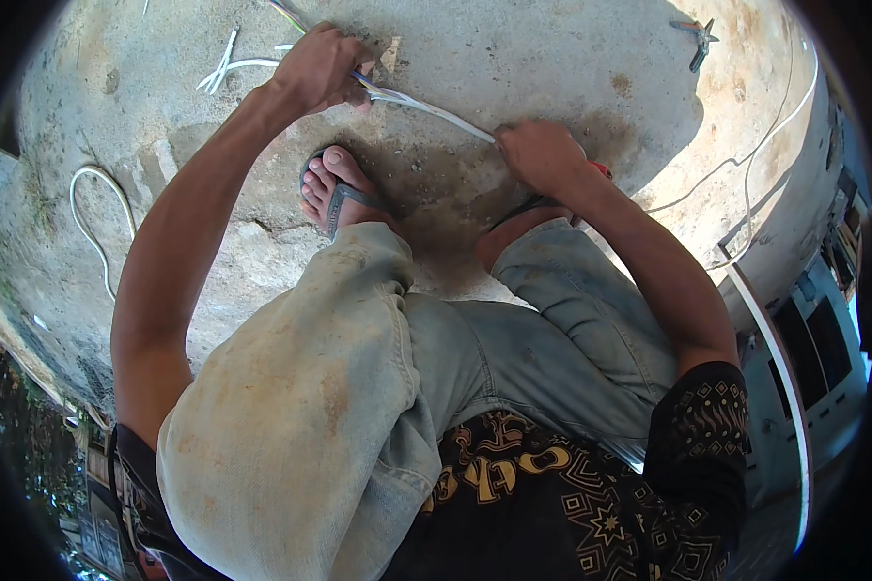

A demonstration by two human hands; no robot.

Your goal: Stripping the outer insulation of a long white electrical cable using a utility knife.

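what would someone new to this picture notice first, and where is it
Probably the white cable stretched between the left hand and the right hand, near the top. Then the stained, faded jeans filling the middle, and the black shirt with gold patterns at the bottom.

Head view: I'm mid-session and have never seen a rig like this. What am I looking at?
There is no machine here: these are a person's own bare hands. The picture comes from a wide fisheye camera worn on the head, looking down, so straight edges bend near the rim. Left in the picture is the person's left.

The left hand is closed around coloured wires; the right hand grips the white cable stretched between the hands. Something red shows beside the right hand; I can't tell what.

On the concrete ground lie white strips and a pliers-like tool.
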